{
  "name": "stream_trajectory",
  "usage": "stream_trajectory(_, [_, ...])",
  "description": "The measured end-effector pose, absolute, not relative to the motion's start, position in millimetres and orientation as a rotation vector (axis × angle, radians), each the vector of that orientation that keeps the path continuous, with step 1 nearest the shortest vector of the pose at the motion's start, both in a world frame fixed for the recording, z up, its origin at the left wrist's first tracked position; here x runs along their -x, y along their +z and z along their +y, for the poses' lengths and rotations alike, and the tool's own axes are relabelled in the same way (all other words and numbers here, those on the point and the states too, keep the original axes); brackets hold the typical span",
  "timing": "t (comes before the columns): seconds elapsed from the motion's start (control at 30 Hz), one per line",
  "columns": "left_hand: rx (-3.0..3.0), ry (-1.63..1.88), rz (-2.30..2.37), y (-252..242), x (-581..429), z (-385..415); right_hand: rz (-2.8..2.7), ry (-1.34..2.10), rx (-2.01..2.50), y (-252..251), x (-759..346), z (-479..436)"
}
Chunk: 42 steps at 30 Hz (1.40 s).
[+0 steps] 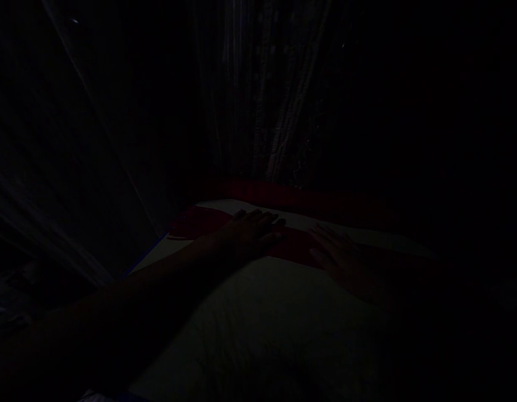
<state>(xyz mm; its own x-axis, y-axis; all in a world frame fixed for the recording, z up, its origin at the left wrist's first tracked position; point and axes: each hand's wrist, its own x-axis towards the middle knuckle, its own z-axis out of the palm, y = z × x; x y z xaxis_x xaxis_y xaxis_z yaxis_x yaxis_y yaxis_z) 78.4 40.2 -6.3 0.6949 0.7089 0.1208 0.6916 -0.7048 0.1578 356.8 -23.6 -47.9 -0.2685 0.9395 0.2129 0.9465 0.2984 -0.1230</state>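
Note:
The scene is very dark. A pale cloth-like sheet (283, 296) with a red band (298, 245) across it lies in front of me. My left hand (248, 231) rests flat on the band, fingers stretched forward and slightly apart, holding nothing that I can see. To its right, my right hand (340, 257) lies over the band and the pale part, with its fingers out and thumb apart. Shadow hides most of the right forearm. Dark thin marks, perhaps a pattern or shadow, show on the near part of the sheet.
Beyond the sheet's far side runs a dark red strip (258, 191). Pale vertical strands or folds (279, 134) rise behind it. A thin blue edge (145, 254) borders the sheet at left, beside a dim grey surface (95, 123). The right side is black.

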Motion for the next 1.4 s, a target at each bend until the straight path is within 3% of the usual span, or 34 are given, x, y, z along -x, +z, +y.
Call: stream_trajectory(1.4, [-2.769, 0.269, 1.152, -3, -78, 38, -2.229, -0.125, 1.732, -38, -360, -33])
